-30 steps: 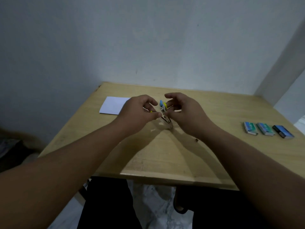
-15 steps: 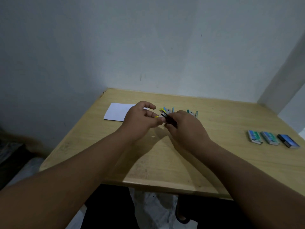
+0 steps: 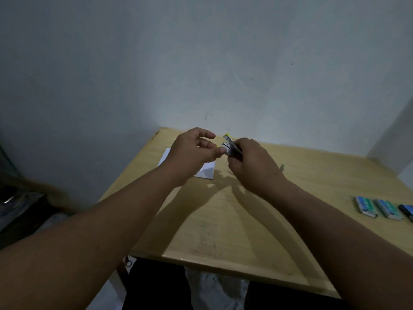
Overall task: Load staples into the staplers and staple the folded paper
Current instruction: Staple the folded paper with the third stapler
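My right hand [image 3: 252, 166] grips a small stapler [image 3: 231, 147] with a yellow tip, raised above the wooden table [image 3: 223, 220]. My left hand [image 3: 192, 155] is beside it, thumb and forefinger pinching a small yellow part at the stapler's front end; the other fingers are spread. Most of the stapler is hidden by my right hand. The folded white paper [image 3: 206, 172] lies flat on the table under my left hand, partly covered by it.
Three staple boxes lie at the right side of the table: two green ones [image 3: 366, 206] [image 3: 388, 209] and a dark blue one [image 3: 407, 211]. A small metal piece [image 3: 282, 167] sits behind my right wrist. Walls close off the table's far side and right.
The camera tilted up, so the table sits lower in view. Both hands stay together on the stapler, lifted slightly; the other staplers behind the right hand are now hidden.
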